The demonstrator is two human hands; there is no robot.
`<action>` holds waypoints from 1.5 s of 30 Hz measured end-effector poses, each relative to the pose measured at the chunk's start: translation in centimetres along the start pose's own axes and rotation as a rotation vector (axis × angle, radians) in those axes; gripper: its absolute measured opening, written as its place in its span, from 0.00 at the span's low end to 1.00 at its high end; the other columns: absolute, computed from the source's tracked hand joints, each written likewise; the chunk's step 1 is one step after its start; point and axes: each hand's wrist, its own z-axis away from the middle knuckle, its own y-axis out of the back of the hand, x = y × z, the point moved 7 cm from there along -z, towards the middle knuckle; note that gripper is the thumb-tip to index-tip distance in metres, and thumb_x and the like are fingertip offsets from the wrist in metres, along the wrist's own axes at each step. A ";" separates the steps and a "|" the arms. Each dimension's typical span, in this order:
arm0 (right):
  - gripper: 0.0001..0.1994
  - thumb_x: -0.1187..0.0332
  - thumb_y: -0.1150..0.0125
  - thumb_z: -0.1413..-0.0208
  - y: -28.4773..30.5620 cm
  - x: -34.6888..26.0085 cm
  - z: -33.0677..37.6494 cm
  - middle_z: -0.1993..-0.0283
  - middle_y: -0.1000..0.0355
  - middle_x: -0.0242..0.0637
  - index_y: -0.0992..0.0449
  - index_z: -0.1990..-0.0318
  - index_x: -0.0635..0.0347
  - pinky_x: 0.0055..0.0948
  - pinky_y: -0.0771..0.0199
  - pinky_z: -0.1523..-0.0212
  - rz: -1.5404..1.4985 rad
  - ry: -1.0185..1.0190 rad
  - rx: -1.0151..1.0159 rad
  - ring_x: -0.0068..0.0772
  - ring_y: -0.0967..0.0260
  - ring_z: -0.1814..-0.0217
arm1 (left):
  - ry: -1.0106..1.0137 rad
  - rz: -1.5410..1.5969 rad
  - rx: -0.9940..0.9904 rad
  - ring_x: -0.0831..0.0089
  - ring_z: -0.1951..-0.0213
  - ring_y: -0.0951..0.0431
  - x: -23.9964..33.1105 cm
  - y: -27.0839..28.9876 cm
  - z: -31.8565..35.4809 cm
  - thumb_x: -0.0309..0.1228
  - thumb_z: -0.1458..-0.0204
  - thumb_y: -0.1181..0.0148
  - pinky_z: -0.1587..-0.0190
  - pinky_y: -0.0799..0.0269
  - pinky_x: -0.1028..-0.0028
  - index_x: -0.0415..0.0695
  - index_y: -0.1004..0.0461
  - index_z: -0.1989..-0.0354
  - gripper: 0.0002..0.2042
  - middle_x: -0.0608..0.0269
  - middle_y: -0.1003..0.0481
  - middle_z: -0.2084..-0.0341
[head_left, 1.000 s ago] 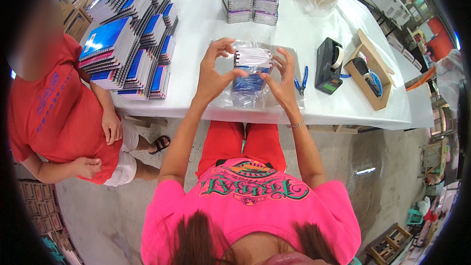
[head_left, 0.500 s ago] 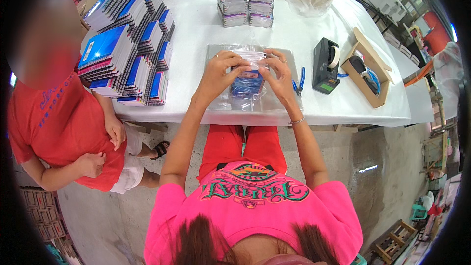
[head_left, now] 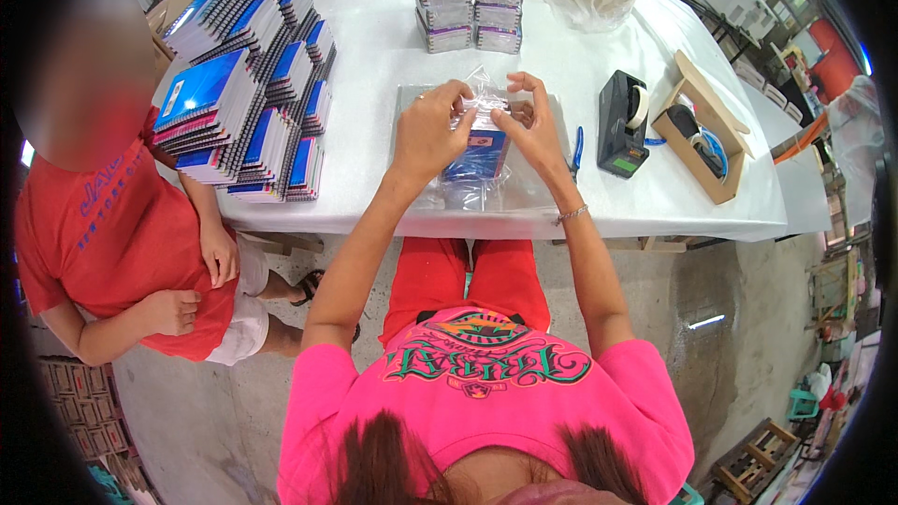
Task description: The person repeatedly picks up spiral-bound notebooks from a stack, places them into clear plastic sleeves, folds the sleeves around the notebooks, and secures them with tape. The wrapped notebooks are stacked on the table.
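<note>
A notebook with a blue cover [head_left: 478, 157] lies inside a clear plastic bag [head_left: 480, 75] in front of me on a grey sheet [head_left: 547, 192]. At the bag's far end, my left hand [head_left: 433, 131] pinches the plastic, closed on it. Opposite it, my right hand [head_left: 535, 136] has its thumb laid on the bag and the index finger raised and bent; the other fingers curl in at the plastic. What lies under the fingertips is partly hidden. Blue-handled cutters [head_left: 577, 151] lie just right of my right hand.
Stacked spiral notebooks [head_left: 201, 89] stand on the left; wrapped stacks [head_left: 472, 5] stand at the back. To the right are a black tape dispenser [head_left: 621, 126] and an open cardboard box [head_left: 703, 136] holding tools. A person in a red shirt [head_left: 140, 243] stands at my left.
My hands have shifted a little on the bag's far end. My right index finger has lifted away from the plastic, and the left hand has turned, its knuckles higher.
</note>
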 end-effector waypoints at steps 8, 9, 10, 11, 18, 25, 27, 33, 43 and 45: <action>0.19 0.69 0.39 0.44 -0.4 3.5 -1.4 0.56 0.30 0.33 0.27 0.47 0.71 0.23 0.37 0.48 -0.242 -0.259 -0.280 0.22 0.33 0.52 | 0.227 0.536 -0.199 0.77 0.62 0.27 -5.1 -2.3 -1.8 0.34 0.50 0.35 0.57 0.30 0.77 0.46 0.24 0.58 0.12 0.65 0.25 0.65; 0.18 0.69 0.40 0.44 -0.3 3.3 -1.4 0.56 0.30 0.33 0.26 0.48 0.70 0.23 0.37 0.48 -0.217 -0.227 -0.265 0.22 0.33 0.52 | 0.316 0.683 -0.381 0.77 0.61 0.27 -5.2 -3.4 -1.5 0.34 0.49 0.35 0.56 0.31 0.77 0.46 0.24 0.58 0.12 0.65 0.25 0.63; 0.16 0.69 0.40 0.44 -0.3 2.9 -1.0 0.56 0.29 0.32 0.25 0.50 0.69 0.23 0.37 0.48 -0.193 -0.201 -0.251 0.22 0.34 0.51 | 0.321 0.691 -0.358 0.78 0.63 0.27 -5.3 -3.4 -1.4 0.33 0.49 0.36 0.58 0.31 0.78 0.46 0.24 0.58 0.11 0.65 0.25 0.65; 0.15 0.70 0.40 0.44 -0.2 2.6 -0.8 0.55 0.29 0.31 0.24 0.51 0.69 0.23 0.38 0.48 -0.168 -0.174 -0.236 0.22 0.34 0.51 | 0.325 0.700 -0.336 0.79 0.65 0.28 -5.3 -3.5 -1.2 0.32 0.50 0.36 0.60 0.31 0.78 0.45 0.24 0.59 0.11 0.65 0.25 0.66; 0.15 0.66 0.34 0.46 -0.2 1.3 -0.5 0.50 0.30 0.32 0.22 0.53 0.62 0.27 0.38 0.44 -0.031 -0.162 -0.308 0.25 0.35 0.46 | 0.168 0.703 -0.196 0.80 0.65 0.27 -5.7 -3.8 -1.1 0.28 0.49 0.39 0.62 0.32 0.78 0.43 0.24 0.64 0.05 0.68 0.26 0.70; 0.23 0.62 0.28 0.53 -0.5 0.2 0.9 0.43 0.32 0.39 0.22 0.49 0.58 0.33 0.38 0.39 0.142 -0.025 -0.289 0.34 0.36 0.40 | -0.205 0.145 -0.097 0.61 0.56 0.25 -0.7 -0.9 -1.1 0.26 0.52 0.39 0.51 0.31 0.67 0.40 0.25 0.62 0.09 0.58 0.26 0.61; 0.23 0.61 0.28 0.54 -0.4 0.2 1.2 0.43 0.32 0.41 0.22 0.48 0.56 0.34 0.37 0.40 0.165 0.012 -0.254 0.36 0.35 0.40 | -0.291 -0.023 -0.100 0.55 0.55 0.25 0.5 -0.3 -0.4 0.26 0.54 0.39 0.50 0.32 0.65 0.39 0.25 0.62 0.10 0.54 0.26 0.60; 0.21 0.62 0.28 0.55 -0.4 0.2 1.9 0.41 0.34 0.44 0.20 0.50 0.54 0.33 0.37 0.40 0.187 0.033 -0.172 0.36 0.37 0.39 | -0.272 0.052 -0.122 0.54 0.53 0.25 1.4 0.6 0.9 0.27 0.55 0.37 0.49 0.31 0.64 0.40 0.24 0.60 0.12 0.52 0.26 0.59; 0.18 0.64 0.29 0.53 -0.4 0.3 2.0 0.41 0.34 0.41 0.19 0.53 0.55 0.32 0.37 0.41 0.117 -0.016 -0.152 0.33 0.36 0.41 | -0.201 0.220 -0.194 0.61 0.56 0.24 0.1 0.4 0.4 0.26 0.58 0.34 0.53 0.29 0.66 0.41 0.22 0.62 0.13 0.57 0.26 0.61; 0.20 0.63 0.29 0.53 -0.6 0.4 2.0 0.41 0.35 0.41 0.20 0.51 0.56 0.32 0.36 0.41 0.095 -0.036 -0.165 0.33 0.36 0.41 | -0.186 0.203 -0.217 0.62 0.56 0.25 -0.3 0.2 0.1 0.27 0.58 0.34 0.52 0.29 0.66 0.41 0.22 0.62 0.13 0.58 0.27 0.61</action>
